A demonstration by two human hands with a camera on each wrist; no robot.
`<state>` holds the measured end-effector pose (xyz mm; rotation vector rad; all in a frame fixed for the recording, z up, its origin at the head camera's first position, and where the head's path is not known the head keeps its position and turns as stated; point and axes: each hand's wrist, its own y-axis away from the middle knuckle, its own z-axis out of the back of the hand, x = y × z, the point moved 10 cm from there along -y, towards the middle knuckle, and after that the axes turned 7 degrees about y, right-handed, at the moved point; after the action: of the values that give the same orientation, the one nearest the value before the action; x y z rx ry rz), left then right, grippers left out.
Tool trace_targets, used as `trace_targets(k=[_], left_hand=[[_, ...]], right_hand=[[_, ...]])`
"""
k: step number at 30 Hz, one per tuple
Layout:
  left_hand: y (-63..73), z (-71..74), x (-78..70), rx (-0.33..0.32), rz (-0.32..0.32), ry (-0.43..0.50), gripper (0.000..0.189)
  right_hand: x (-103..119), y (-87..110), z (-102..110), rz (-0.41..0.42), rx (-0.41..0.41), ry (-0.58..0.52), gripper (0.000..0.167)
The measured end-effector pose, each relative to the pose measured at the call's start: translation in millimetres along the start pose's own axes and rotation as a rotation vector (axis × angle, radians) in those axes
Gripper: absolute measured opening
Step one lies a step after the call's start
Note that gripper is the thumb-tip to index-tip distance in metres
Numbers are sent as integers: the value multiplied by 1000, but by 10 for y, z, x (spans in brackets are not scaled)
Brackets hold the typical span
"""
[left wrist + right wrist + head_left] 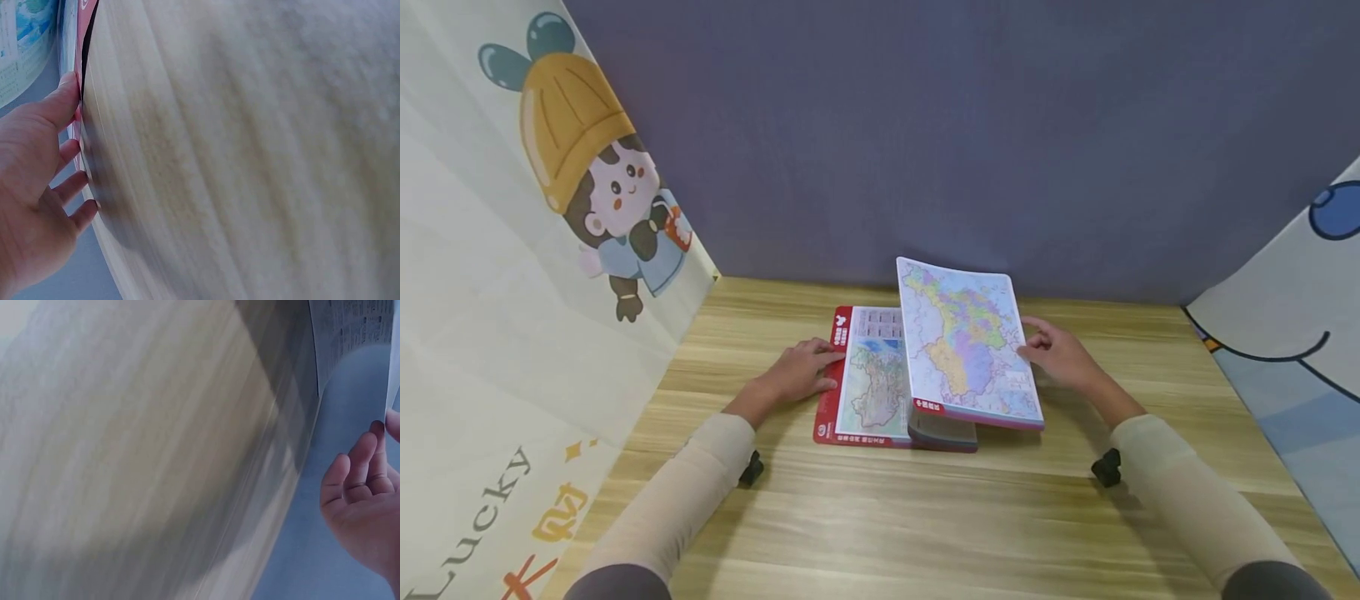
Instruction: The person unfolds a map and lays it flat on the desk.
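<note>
A folded map with a red border lies on the table; its lower panel shows a relief map and small tables. My left hand rests at that panel's left edge, fingers fairly straight; the left wrist view shows its thumb and fingertips along the red margin. Over the right part, a colourful political map panel is raised at a tilt, bending up from the fold. My right hand holds this panel's right edge, pinched between thumb and fingertip in the right wrist view. Printed text shows on the panel's underside.
The wood-grain table reaches back to a dark grey-blue cloth wall. A cartoon-printed curtain hangs at the left, another printed curtain at the right. Both forearms carry small black wrist devices.
</note>
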<state>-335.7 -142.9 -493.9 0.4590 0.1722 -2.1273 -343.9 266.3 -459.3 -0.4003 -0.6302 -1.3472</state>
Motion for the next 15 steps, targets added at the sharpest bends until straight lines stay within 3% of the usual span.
trace_targets(k=[15], left_hand=[[-12, -20, 27, 17, 18, -2, 63]], right_hand=[[-236, 70, 188, -45, 5, -11, 69]])
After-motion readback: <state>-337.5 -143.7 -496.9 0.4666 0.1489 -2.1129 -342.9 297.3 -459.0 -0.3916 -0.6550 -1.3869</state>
